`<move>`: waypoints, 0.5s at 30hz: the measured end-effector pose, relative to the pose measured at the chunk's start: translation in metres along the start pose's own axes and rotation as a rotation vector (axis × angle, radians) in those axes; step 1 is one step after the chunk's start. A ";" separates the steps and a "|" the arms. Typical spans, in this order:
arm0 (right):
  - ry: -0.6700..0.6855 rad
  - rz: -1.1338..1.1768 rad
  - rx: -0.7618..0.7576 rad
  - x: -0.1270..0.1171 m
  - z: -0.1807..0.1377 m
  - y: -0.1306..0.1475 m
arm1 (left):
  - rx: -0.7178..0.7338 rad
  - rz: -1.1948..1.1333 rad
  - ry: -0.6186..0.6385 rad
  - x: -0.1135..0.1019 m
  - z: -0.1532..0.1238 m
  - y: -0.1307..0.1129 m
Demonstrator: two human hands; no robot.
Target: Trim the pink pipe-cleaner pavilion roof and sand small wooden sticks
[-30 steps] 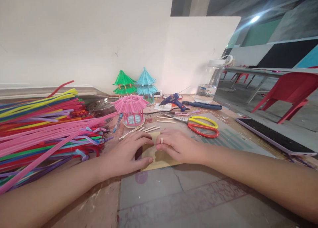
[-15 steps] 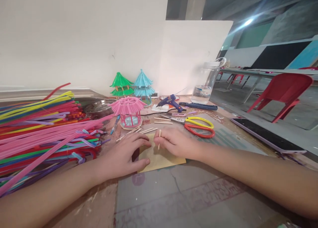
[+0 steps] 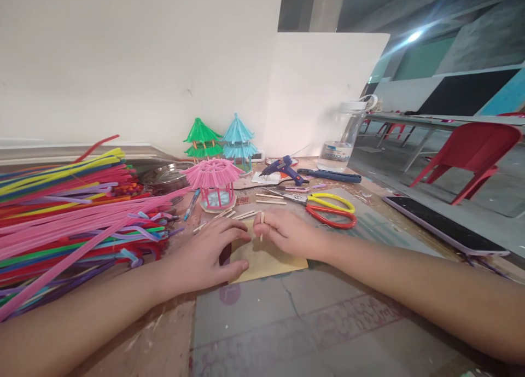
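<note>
Between thumb and fingers, my right hand (image 3: 287, 232) pinches a short wooden stick (image 3: 262, 218), held upright over a yellow sheet of paper (image 3: 266, 263). My left hand (image 3: 215, 248) rests at the sheet's left side, thumb and fingers apart, with nothing visible in it. Several loose wooden sticks (image 3: 245, 215) lie just beyond my hands, and two more sticks (image 3: 270, 202) lie farther back. Behind them stands a small pink pavilion (image 3: 215, 174) with a pipe-cleaner roof and a light blue floor.
Bundles of coloured pipe cleaners (image 3: 82, 218) fill the left side. Scissors (image 3: 330, 209), a glue gun (image 3: 283, 168), a blue cutter (image 3: 330, 175) and a water bottle (image 3: 340, 139) are at the back right. A phone (image 3: 443, 224) lies far right. Green (image 3: 200, 136) and blue (image 3: 238, 139) pavilions stand behind.
The stick in my right hand sits slightly lower over the paper. My left hand keeps its pose, and the whole view has shifted a little.
</note>
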State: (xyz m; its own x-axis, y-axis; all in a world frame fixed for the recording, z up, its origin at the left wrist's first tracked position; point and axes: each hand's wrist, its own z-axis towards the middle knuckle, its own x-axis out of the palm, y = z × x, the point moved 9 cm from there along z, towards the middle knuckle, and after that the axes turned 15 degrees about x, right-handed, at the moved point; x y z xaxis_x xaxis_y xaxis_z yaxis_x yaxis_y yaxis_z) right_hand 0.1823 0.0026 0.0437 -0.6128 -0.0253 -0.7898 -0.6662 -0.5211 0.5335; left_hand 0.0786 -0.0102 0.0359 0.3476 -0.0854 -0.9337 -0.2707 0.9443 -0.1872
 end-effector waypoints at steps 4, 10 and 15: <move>-0.155 0.083 0.172 -0.018 0.009 -0.029 | -0.009 0.007 -0.006 -0.001 0.000 0.001; -0.071 0.596 0.251 -0.014 0.007 -0.041 | -0.014 0.005 0.009 0.000 -0.001 0.001; 0.084 0.923 0.332 0.001 0.007 -0.043 | -0.025 0.000 0.020 0.001 0.000 0.001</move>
State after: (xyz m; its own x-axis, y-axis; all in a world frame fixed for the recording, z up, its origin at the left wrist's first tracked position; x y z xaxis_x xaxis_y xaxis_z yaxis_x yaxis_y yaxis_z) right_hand 0.2080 0.0308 0.0220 -0.9287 -0.3694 -0.0327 -0.0349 -0.0007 0.9994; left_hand 0.0784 -0.0090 0.0347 0.3294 -0.0922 -0.9397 -0.2934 0.9359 -0.1947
